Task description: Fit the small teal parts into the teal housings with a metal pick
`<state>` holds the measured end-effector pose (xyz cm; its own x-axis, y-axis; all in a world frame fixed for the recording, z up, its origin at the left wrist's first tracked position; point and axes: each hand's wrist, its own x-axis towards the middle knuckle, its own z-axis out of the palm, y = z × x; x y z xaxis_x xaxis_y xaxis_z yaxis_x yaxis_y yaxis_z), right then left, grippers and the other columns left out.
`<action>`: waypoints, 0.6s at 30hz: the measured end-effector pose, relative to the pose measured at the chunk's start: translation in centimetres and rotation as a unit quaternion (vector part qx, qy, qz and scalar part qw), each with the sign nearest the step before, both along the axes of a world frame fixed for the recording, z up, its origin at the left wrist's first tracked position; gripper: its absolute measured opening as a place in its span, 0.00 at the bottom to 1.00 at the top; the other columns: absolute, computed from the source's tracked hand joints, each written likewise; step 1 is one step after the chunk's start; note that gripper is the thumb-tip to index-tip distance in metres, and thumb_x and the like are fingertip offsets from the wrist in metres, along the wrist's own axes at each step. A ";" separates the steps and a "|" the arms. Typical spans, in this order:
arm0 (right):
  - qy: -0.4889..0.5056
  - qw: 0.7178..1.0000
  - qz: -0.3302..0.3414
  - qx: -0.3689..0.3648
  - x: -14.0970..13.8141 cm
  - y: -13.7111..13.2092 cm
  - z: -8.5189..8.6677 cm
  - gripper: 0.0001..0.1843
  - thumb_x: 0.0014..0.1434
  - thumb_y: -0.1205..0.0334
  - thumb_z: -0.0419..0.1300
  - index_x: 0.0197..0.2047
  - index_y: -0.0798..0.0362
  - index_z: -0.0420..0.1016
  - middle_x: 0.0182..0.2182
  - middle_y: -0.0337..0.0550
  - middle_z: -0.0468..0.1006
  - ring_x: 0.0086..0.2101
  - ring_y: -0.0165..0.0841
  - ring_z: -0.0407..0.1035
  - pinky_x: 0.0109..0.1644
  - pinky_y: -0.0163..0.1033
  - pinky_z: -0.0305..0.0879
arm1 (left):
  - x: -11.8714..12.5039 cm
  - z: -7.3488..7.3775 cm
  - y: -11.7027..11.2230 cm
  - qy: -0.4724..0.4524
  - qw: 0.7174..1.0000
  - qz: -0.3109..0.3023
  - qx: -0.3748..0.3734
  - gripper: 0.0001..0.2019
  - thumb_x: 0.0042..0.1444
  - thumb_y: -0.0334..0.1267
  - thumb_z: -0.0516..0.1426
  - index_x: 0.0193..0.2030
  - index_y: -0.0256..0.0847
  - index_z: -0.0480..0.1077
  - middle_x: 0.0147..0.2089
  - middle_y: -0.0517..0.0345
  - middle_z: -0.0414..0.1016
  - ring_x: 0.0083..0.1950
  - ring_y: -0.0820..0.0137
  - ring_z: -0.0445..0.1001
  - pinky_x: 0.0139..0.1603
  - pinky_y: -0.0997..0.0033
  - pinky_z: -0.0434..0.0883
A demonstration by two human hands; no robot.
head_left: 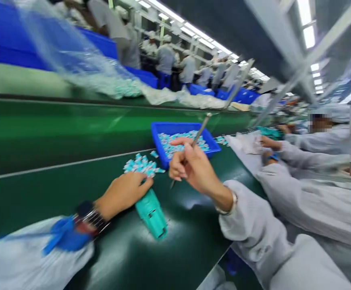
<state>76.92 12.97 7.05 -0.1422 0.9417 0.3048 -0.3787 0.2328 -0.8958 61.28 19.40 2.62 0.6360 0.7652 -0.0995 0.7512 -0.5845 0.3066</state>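
Note:
My left hand (pixel 125 189) is curled over the upper end of a teal plastic housing (pixel 152 215), which lies at a slant on the green work surface. The thumb crosses the housing, and the fingers hide its far end beside a loose pile of small teal-and-white parts (pixel 142 164). Raised to the right, my right hand (pixel 193 165) grips slim metal tweezers (pixel 202 129) between thumb and fingers, their narrow tip pointing down at the surface. Just behind that hand stands a blue tray (pixel 160 149) holding many of the same small parts.
A green ledge (pixel 57 125) runs along the back, with clear plastic bags (pixel 102 76) on it and blue bins (pixel 235 94) beyond. On the right, a co-worker's hands (pixel 270 147) rest near a white sheet (pixel 244 149). More people stand in the background.

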 end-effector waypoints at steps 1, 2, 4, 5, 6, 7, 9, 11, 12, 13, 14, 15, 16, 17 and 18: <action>-0.008 1.000 0.013 -0.009 -0.1 -0.1 -0.1 0.11 0.60 0.53 0.54 0.42 0.51 0.66 0.18 0.27 0.60 0.18 0.21 0.53 0.25 0.31 0.56 | -0.5 -0.2 -0.3 0.019 1.000 0.016 -0.018 0.21 0.62 0.45 0.42 0.34 0.40 0.74 0.35 0.53 0.76 0.37 0.65 0.74 0.35 0.69 0.67; -0.009 0.999 0.024 -0.023 -0.3 -0.1 -0.2 0.10 0.59 0.56 0.56 0.41 0.51 0.67 0.19 0.28 0.61 0.19 0.21 0.55 0.26 0.31 0.57 | -0.7 -0.4 -0.4 0.024 0.999 0.024 -0.027 0.22 0.61 0.46 0.41 0.34 0.41 0.74 0.35 0.54 0.76 0.37 0.64 0.74 0.34 0.69 0.66; 0.007 0.998 0.032 -0.058 -0.8 -0.3 -0.4 0.08 0.58 0.57 0.56 0.39 0.51 0.67 0.18 0.27 0.59 0.19 0.20 0.53 0.25 0.31 0.55 | -0.3 -0.5 -0.6 0.022 0.999 0.031 -0.027 0.24 0.61 0.49 0.39 0.34 0.42 0.73 0.34 0.54 0.76 0.36 0.64 0.74 0.33 0.70 0.64; 0.019 0.996 0.033 -0.075 -1.0 -0.4 -0.5 0.09 0.59 0.55 0.55 0.38 0.51 0.67 0.17 0.27 0.56 0.18 0.20 0.50 0.24 0.30 0.52 | -0.1 -0.5 -0.6 0.021 0.999 0.032 -0.023 0.25 0.61 0.50 0.38 0.34 0.42 0.73 0.34 0.53 0.76 0.36 0.64 0.74 0.32 0.70 0.64; 0.032 0.995 0.032 -0.089 -1.3 -0.5 -0.6 0.11 0.60 0.52 0.53 0.36 0.51 0.66 0.16 0.26 0.53 0.17 0.19 0.47 0.22 0.29 0.50 | 0.2 -0.5 -0.7 0.024 0.999 0.030 -0.018 0.26 0.61 0.50 0.38 0.33 0.41 0.73 0.34 0.52 0.76 0.35 0.63 0.74 0.32 0.70 0.64; 0.041 0.994 0.031 -0.100 -1.6 -0.6 -0.7 0.14 0.61 0.49 0.50 0.33 0.50 0.64 0.15 0.26 0.50 0.16 0.19 0.44 0.21 0.28 0.47 | 0.4 -0.5 -0.7 0.030 0.999 0.027 -0.013 0.26 0.60 0.50 0.38 0.33 0.41 0.73 0.33 0.52 0.76 0.36 0.62 0.74 0.32 0.69 0.64; 0.049 0.992 0.035 -0.114 -2.0 -0.7 -1.0 0.21 0.62 0.44 0.47 0.27 0.51 0.59 0.14 0.27 0.46 0.15 0.19 0.41 0.20 0.28 0.45 | 0.5 -0.5 -0.9 0.042 0.999 0.021 -0.003 0.26 0.60 0.50 0.38 0.33 0.40 0.73 0.34 0.50 0.76 0.37 0.60 0.74 0.33 0.68 0.65; 0.040 0.991 0.038 -0.122 -2.4 -0.9 -1.2 0.26 0.60 0.40 0.47 0.22 0.52 0.53 0.14 0.27 0.43 0.15 0.19 0.39 0.19 0.27 0.44 | 0.4 -0.4 -1.1 0.048 0.999 0.017 0.002 0.25 0.60 0.49 0.38 0.33 0.40 0.73 0.35 0.49 0.76 0.38 0.59 0.74 0.34 0.67 0.65; 0.031 0.991 0.034 -0.126 -2.7 -1.0 -1.3 0.28 0.59 0.39 0.49 0.20 0.52 0.51 0.14 0.27 0.42 0.14 0.19 0.39 0.19 0.27 0.43 | 0.4 -0.4 -1.1 0.049 0.999 0.016 0.004 0.25 0.60 0.48 0.38 0.33 0.39 0.73 0.35 0.48 0.76 0.38 0.59 0.74 0.35 0.66 0.65; 0.021 0.991 0.025 -0.128 -2.9 -1.2 -1.4 0.29 0.57 0.37 0.50 0.19 0.52 0.49 0.14 0.27 0.41 0.14 0.18 0.38 0.19 0.27 0.43 | 0.4 -0.4 -1.2 0.049 0.999 0.016 0.003 0.25 0.60 0.48 0.39 0.34 0.39 0.73 0.35 0.48 0.76 0.39 0.59 0.74 0.35 0.67 0.65; 0.014 0.991 0.014 -0.129 -3.1 -1.3 -1.5 0.30 0.56 0.36 0.50 0.19 0.52 0.47 0.14 0.27 0.41 0.14 0.18 0.38 0.19 0.27 0.43 | 0.4 -0.4 -1.2 0.048 0.999 0.016 0.000 0.24 0.60 0.48 0.39 0.34 0.39 0.73 0.36 0.49 0.76 0.39 0.60 0.74 0.35 0.67 0.65; 0.010 0.992 0.001 -0.129 -3.3 -1.4 -1.7 0.31 0.55 0.36 0.51 0.19 0.52 0.47 0.14 0.27 0.41 0.14 0.18 0.38 0.18 0.27 0.43 | 0.4 -0.4 -1.2 0.048 0.999 0.017 -0.003 0.23 0.60 0.49 0.40 0.34 0.39 0.73 0.36 0.49 0.76 0.39 0.60 0.74 0.36 0.67 0.65; 0.009 0.992 -0.008 -0.126 -3.5 -1.4 -1.8 0.31 0.55 0.35 0.51 0.19 0.52 0.46 0.14 0.27 0.40 0.14 0.18 0.38 0.18 0.27 0.43 | 0.4 -0.3 -1.2 0.047 0.999 0.018 -0.006 0.23 0.59 0.49 0.41 0.35 0.40 0.73 0.36 0.50 0.76 0.40 0.60 0.74 0.36 0.67 0.65; 0.008 0.992 -0.013 -0.122 -3.7 -1.5 -1.9 0.31 0.55 0.35 0.51 0.19 0.52 0.46 0.14 0.27 0.40 0.14 0.18 0.38 0.18 0.27 0.43 | 0.4 -0.3 -1.2 0.048 0.999 0.017 -0.009 0.22 0.59 0.50 0.42 0.35 0.40 0.73 0.36 0.50 0.76 0.40 0.60 0.74 0.36 0.67 0.65; 0.007 0.993 -0.015 -0.119 -3.9 -1.5 -2.0 0.31 0.55 0.35 0.50 0.19 0.51 0.46 0.14 0.27 0.40 0.14 0.18 0.38 0.18 0.27 0.43 | 0.4 -0.3 -1.2 0.051 0.998 0.016 -0.011 0.22 0.59 0.50 0.42 0.35 0.40 0.73 0.36 0.50 0.76 0.40 0.60 0.74 0.36 0.67 0.65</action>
